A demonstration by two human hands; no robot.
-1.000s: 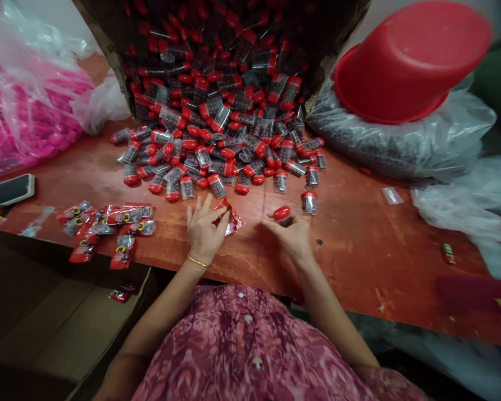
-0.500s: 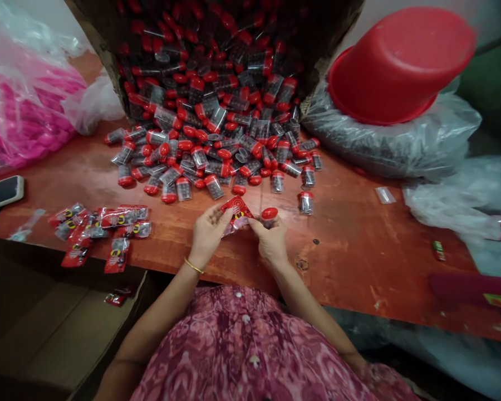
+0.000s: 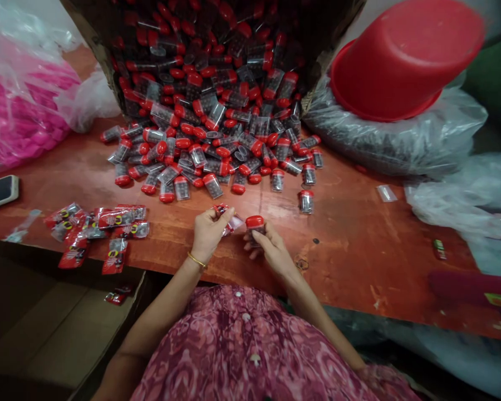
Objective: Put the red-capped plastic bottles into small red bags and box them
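My left hand (image 3: pixel 207 234) is closed on a small red printed plastic packet (image 3: pixel 232 224), its clear end toward the right. Just beside it, my right hand (image 3: pixel 270 245) grips a small clear container with a red cap (image 3: pixel 255 223), cap upward, dark contents inside. A narrow gap lies between the packet and the container. Ahead of both hands spreads a heap of similar red-capped containers (image 3: pixel 198 156), spilling from a cardboard box (image 3: pixel 94 33). One such container (image 3: pixel 306 201) stands apart to the right. Filled red packets (image 3: pixel 116 255) lie in a loose pile at the left.
A phone (image 3: pixel 0 192) lies at the far left near a bag of pink pieces (image 3: pixel 33 111). A red bucket (image 3: pixel 404 61) rests upside down on a filled plastic bag (image 3: pixel 396 139). An open carton (image 3: pixel 67 317) stands below the table's left edge.
The right hand has turned the capped container upright and brought it left, letting go of the packet. The packet stays in the left hand, tilted and now partly hidden by the fingers.
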